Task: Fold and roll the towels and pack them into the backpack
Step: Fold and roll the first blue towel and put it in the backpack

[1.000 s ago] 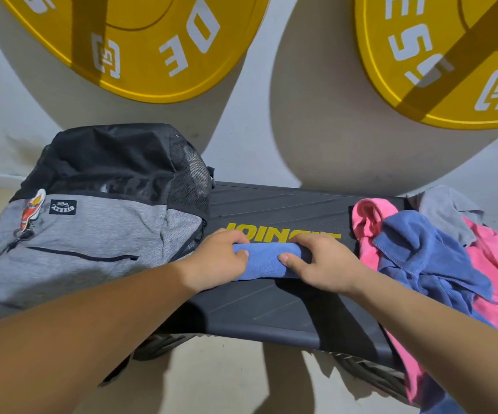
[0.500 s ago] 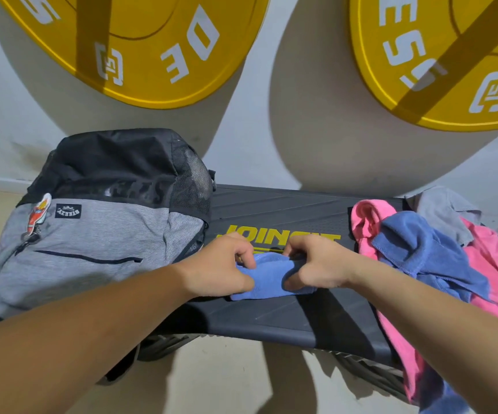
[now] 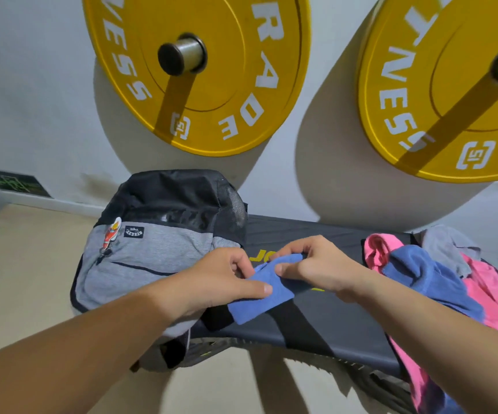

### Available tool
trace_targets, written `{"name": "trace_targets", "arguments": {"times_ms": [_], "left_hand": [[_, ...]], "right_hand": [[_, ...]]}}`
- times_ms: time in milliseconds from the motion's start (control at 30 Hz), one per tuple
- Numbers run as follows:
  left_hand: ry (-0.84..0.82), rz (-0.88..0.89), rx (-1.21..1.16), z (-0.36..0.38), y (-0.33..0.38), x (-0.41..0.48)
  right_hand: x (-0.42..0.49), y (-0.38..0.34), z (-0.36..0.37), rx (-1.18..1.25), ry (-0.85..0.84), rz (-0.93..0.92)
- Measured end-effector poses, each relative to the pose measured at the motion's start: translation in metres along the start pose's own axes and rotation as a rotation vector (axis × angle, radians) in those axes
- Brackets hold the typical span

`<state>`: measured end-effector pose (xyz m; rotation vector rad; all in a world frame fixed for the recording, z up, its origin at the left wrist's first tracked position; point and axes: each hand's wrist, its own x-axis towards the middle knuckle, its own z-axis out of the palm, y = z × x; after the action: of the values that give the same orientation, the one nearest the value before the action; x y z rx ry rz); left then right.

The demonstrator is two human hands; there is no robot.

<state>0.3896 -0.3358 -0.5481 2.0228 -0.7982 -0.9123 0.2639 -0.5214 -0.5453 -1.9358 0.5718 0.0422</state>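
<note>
A small folded blue towel [image 3: 261, 297] is lifted a little above the dark bench [image 3: 316, 321]. My left hand [image 3: 221, 279] holds its left side, thumb on top. My right hand [image 3: 310, 264] pinches its upper right edge between thumb and fingers. The grey and black backpack [image 3: 152, 252] lies on the left end of the bench, touching my left hand; its opening is not visible. A loose heap of towels sits at the right end: a blue towel [image 3: 430, 273], a pink towel [image 3: 486, 288] and a grey towel [image 3: 448, 246].
Two yellow weight plates [image 3: 200, 73] [image 3: 439, 85] hang on pegs on the white wall behind the bench. Beige floor [image 3: 23, 264] lies to the left and in front. The pink towel hangs over the bench's right front edge.
Both hands went from pressing the blue towel flat on the bench to lifting and turning it, its near end now tilted toward me. The view tilted upward.
</note>
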Motion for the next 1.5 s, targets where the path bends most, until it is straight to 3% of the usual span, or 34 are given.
{"name": "trace_targets", "arguments": {"times_ms": [133,267,333,400,533,633,733,833,900,1000,1067,1167,1267,1333,1433,1500], "left_hand": [[0.087,-0.008,-0.073,-0.028,-0.017,-0.035],[0.324,-0.081,-0.177,-0.054,-0.054,-0.062],[0.439,-0.091,-0.194,-0.069,-0.074,-0.069],[0.524,-0.100,-0.194,-0.085,-0.092,-0.075],[0.581,-0.158,-0.178,-0.104,-0.123,-0.075],[0.578,-0.185,-0.186,-0.106,-0.139,-0.073],[0.603,-0.199,-0.232,-0.106,-0.153,-0.075],[0.619,-0.175,-0.303,-0.108,-0.158,-0.085],[0.685,-0.134,-0.344,-0.115,-0.154,-0.096],[0.865,-0.111,-0.332,-0.134,-0.146,-0.114],[0.887,-0.115,-0.327,-0.140,-0.140,-0.122],[0.873,-0.098,-0.369,-0.131,-0.126,-0.119],[0.865,-0.094,-0.396,-0.111,-0.114,-0.101],[0.791,-0.105,-0.384,-0.098,-0.113,-0.084],[0.701,-0.120,-0.351,-0.084,-0.113,-0.060],[0.664,-0.130,-0.343,-0.081,-0.113,-0.044]], "right_hand": [[0.007,-0.039,0.042,0.034,0.124,0.015],[0.013,-0.061,0.092,-0.210,0.326,-0.053],[0.014,-0.065,0.117,-0.260,0.277,-0.055],[0.017,-0.065,0.145,-0.359,0.126,-0.083],[0.031,-0.058,0.195,-0.625,-0.086,-0.204],[0.051,-0.043,0.219,-0.892,-0.116,-0.297],[0.064,-0.021,0.233,-0.979,-0.040,-0.330],[0.076,-0.009,0.238,-0.902,0.239,-0.475],[0.085,-0.021,0.229,-0.751,0.384,-0.415],[0.094,-0.060,0.200,-0.358,0.435,-0.215],[0.095,-0.085,0.182,-0.029,0.380,-0.152],[0.093,-0.107,0.168,0.172,0.362,-0.171],[0.097,-0.108,0.162,0.320,0.471,-0.113],[0.102,-0.093,0.159,0.177,0.567,-0.154],[0.107,-0.060,0.159,-0.422,0.635,-0.345],[0.106,-0.052,0.161,-0.689,0.585,-0.545]]}}
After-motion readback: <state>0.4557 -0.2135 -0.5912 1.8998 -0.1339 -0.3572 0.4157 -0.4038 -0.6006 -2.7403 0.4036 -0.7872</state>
